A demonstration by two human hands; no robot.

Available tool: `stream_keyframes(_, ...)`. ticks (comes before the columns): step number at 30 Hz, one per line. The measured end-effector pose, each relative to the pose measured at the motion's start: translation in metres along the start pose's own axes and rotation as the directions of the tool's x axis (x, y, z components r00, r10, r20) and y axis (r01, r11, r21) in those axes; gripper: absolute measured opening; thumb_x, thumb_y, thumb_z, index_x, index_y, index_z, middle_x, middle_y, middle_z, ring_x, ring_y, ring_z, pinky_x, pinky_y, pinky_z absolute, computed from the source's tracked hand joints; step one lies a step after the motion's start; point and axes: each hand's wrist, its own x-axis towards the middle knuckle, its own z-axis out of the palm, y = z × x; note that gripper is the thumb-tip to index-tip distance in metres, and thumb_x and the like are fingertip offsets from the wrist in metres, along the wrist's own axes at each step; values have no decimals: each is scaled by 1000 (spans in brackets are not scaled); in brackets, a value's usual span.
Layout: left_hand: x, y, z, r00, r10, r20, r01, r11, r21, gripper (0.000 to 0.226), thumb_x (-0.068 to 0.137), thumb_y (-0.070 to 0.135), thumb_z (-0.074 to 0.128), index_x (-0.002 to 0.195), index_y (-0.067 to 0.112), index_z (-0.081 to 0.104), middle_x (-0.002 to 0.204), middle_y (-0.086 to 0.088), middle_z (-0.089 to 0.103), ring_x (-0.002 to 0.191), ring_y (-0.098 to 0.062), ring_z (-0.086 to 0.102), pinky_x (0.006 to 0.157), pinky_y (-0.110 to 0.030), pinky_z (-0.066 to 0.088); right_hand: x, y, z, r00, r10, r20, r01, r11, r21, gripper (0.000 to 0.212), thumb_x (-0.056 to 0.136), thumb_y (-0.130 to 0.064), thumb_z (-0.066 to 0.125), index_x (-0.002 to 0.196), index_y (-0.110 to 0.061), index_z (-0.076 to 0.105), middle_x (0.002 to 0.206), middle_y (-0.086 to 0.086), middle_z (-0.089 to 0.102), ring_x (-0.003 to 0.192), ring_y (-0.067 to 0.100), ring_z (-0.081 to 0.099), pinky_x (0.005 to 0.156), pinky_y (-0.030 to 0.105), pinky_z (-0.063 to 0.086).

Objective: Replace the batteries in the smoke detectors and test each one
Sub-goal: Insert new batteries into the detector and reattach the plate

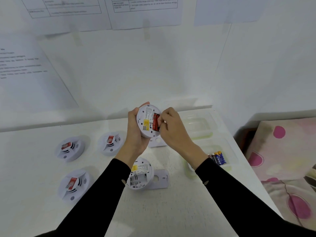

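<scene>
- A person's left hand (135, 132) grips a round white smoke detector (147, 117) by its rim. It is raised above a white table (171, 211), with its back side toward the camera.
- The right hand (172, 129) pinches its fingertips on the red batteries (156, 122) seated in the detector's open compartment.
- A second detector (141, 175) lies face down on the table below the hands, its battery bay empty.
- Three more detectors (70, 148) lie face up at the left.
- Blue batteries (219, 157) sit in a clear tray (229, 147) near the right wrist.
</scene>
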Motion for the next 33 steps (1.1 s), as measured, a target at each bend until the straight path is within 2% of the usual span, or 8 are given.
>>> stream_keyframes(4, -1, 1, 3, 1000, 13, 12, -13, 999, 39, 41, 101, 42, 28, 113, 22, 62, 96, -6, 65, 80, -19, 64, 65, -32, 54, 1, -1, -7, 997, 51, -58, -47, 997, 64, 21, 82, 8, 39, 89, -5, 54, 91, 2, 50, 76, 10, 47, 67, 16, 38)
stream_keyframes(7, -3, 0, 9, 1000, 22, 18, -22, 999, 50, 38, 100, 41, 30, 112, 23, 62, 99, -7, 63, 83, -20, 63, 68, -33, 53, 7, 1, -12, 994, 67, -85, -62, 997, 51, 26, 79, 13, 39, 89, -5, 55, 90, 1, 49, 73, 3, 46, 64, 13, 37)
stream_keyframes(14, -7, 3, 23, 997, 76, -5, -74, 987, 144, 35, 101, 38, 30, 113, 23, 60, 92, -1, 65, 78, -16, 63, 63, -31, 52, 11, -4, -10, 986, 66, -156, -59, 997, 47, 24, 80, 12, 38, 82, -7, 53, 87, 3, 47, 67, 11, 44, 59, 17, 36)
stream_keyframes(17, -14, 0, 32, 984, 169, -52, -153, 961, 232, 39, 88, 49, 45, 114, 25, 62, 99, -5, 65, 86, -20, 62, 69, -35, 53, 8, -11, -6, 972, 103, -210, -77, 989, 127, 18, 81, 1, 36, 77, -11, 49, 83, 1, 45, 66, 10, 44, 59, 15, 34)
stream_keyframes(20, -24, -1, 41, 951, 301, -69, -265, 911, 315, 42, 73, 58, 50, 104, 36, 68, 111, -9, 65, 98, -22, 62, 79, -42, 52, 2, -22, -5, 954, 137, -266, -69, 966, 250, 17, 81, -3, 34, 74, -13, 46, 78, 1, 44, 67, 6, 42, 60, 14, 34)
stream_keyframes(24, -35, 0, 52, 899, 438, -24, -400, 839, 369, 37, 79, 55, 46, 104, 38, 66, 115, -13, 64, 102, -23, 63, 80, -38, 54, 0, -34, -8, 927, 168, -334, -18, 913, 408, 24, 81, -1, 32, 71, -20, 42, 75, 7, 43, 66, 13, 41, 58, 25, 35)
stream_keyframes(30, -43, -4, 58, 852, 524, -15, -472, 779, 412, 29, 94, 32, 40, 111, 26, 62, 109, 4, 64, 99, -9, 64, 73, -22, 52, 0, -36, -6, 907, 230, -353, -13, 853, 521, 24, 80, -4, 30, 68, -23, 39, 71, 6, 39, 64, 22, 37, 57, 37, 32)
stream_keyframes(33, -46, -6, 60, 836, 549, 12, -495, 744, 448, 33, 91, 40, 44, 114, 23, 61, 112, 3, 64, 100, -8, 64, 74, -20, 52, -1, -35, -6, 903, 251, -348, -23, 838, 545, 20, 80, -6, 31, 68, -21, 37, 70, 9, 37, 64, 25, 36, 56, 43, 33)
